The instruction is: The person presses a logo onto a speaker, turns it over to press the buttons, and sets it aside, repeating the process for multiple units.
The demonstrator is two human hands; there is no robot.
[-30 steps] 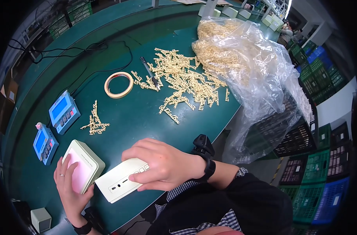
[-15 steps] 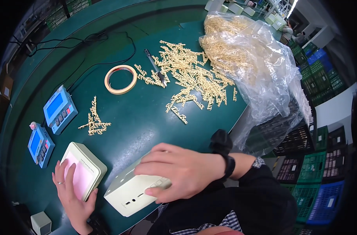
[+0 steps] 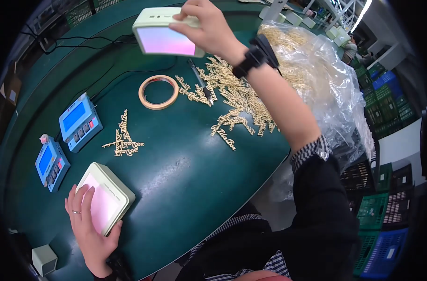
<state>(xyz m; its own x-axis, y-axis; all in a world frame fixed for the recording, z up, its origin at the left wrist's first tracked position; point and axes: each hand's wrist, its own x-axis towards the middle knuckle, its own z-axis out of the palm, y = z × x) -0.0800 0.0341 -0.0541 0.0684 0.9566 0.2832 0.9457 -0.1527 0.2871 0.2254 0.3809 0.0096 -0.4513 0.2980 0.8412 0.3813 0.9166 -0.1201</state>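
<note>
A cream box-shaped device point(image 3: 122, 186) with a glowing pink front panel lies on the table at the near left. My left hand point(image 3: 89, 225) is on it, fingers over the panel and thumb at its edge. At the far side of the table, my right hand point(image 3: 206, 30) holds a second cream device point(image 3: 159, 18) by its right end, thumb on the front and fingers on top. Its panel glows blue to pink, and small openings show along its upper face. Most of its right end is hidden behind the hand.
Gold script-shaped pieces point(image 3: 230, 89) are heaped beside a clear plastic bag point(image 3: 326, 84) of more. A smaller pile point(image 3: 123, 140), a tape roll point(image 3: 143, 96), a pen point(image 3: 200, 80) and two blue meters point(image 3: 80, 122) lie on the green table point(image 3: 185, 206). Crates point(image 3: 386, 253) stand at right.
My right hand has carried the second cream device from the near edge up to the far side, turning its lit panel into sight. My left hand stays on the first device.
</note>
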